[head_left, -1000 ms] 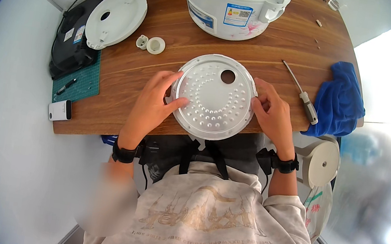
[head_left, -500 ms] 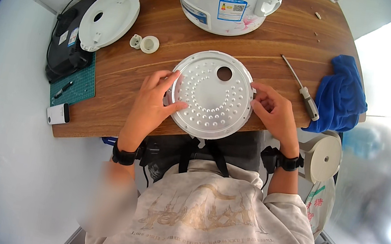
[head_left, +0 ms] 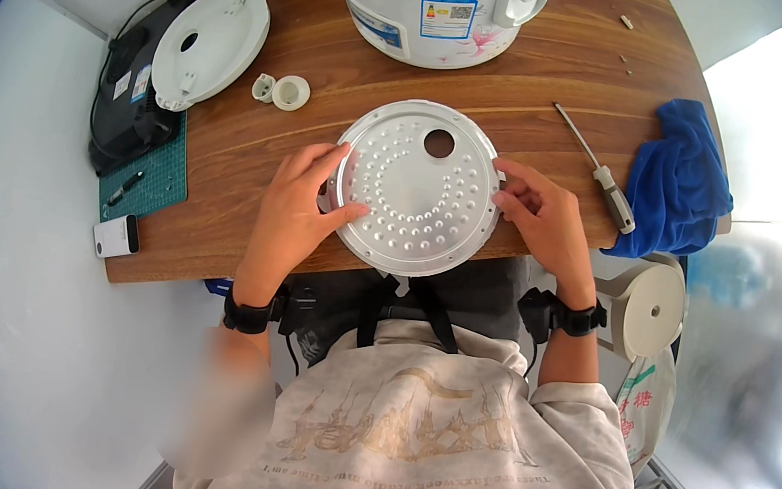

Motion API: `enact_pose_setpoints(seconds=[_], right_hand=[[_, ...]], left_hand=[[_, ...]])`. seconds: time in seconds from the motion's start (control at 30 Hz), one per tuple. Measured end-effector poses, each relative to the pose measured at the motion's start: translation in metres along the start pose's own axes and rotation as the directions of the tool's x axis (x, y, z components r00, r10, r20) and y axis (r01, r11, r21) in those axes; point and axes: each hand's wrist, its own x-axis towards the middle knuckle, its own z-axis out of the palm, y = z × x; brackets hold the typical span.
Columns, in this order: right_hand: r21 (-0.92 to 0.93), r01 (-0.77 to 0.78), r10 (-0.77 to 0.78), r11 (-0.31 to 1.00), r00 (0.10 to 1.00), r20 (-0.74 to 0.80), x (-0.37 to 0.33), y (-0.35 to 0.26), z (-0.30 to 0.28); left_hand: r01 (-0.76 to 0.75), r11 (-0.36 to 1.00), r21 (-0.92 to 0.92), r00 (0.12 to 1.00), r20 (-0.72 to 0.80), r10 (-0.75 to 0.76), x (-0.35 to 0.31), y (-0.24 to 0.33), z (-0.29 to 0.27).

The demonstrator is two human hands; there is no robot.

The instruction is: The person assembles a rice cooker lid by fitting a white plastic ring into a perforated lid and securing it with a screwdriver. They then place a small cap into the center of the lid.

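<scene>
The left hand (head_left: 302,196) holds the left rim of a round silver metal disc with raised dimples and one circular hole (head_left: 410,187). Its thumb lies across the upper face near the lower left; its index finger bears on the upper-left rim, with the back of the hand turned up. The right hand (head_left: 545,217) holds the right rim between thumb and index finger, its remaining fingers curled inward. Both forearms enter from below, each fitted with a black wrist strap (head_left: 249,314).

The disc is positioned between the hands, in front of the torso, and extends over the near edge of the brown wood-grain table (head_left: 233,150). Whether the disc bears on the table cannot be determined.

Near the disc, to the far left, are two small white plastic fittings (head_left: 290,93), side by side. To the right lies a grey-handled screwdriver (head_left: 610,196), handle toward the person, just beside a crumpled blue cloth (head_left: 677,191).

Beyond the disc stands a white appliance body with a blue-edged label (head_left: 445,15). At the left, a white round plastic cover (head_left: 223,47) leans on a black case (head_left: 122,118).
</scene>
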Motion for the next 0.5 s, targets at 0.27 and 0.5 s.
enact_pose_setpoints(seconds=[0.27,0.5], right_hand=[[0.003,-0.016,0.016,1.000,1.000,-0.001,0.0025,-0.0029,0.0009],[-0.018,-0.013,0.014,1.000,1.000,0.024,0.0062,-0.0058,0.0002]], left_hand=[[-0.004,1.000,-0.002,1.000,0.001,0.004,0.0005,0.0001,-0.0009],[-0.002,1.000,-0.017,1.000,-0.001,0.002,-0.0002,-0.0004,-0.0001]])
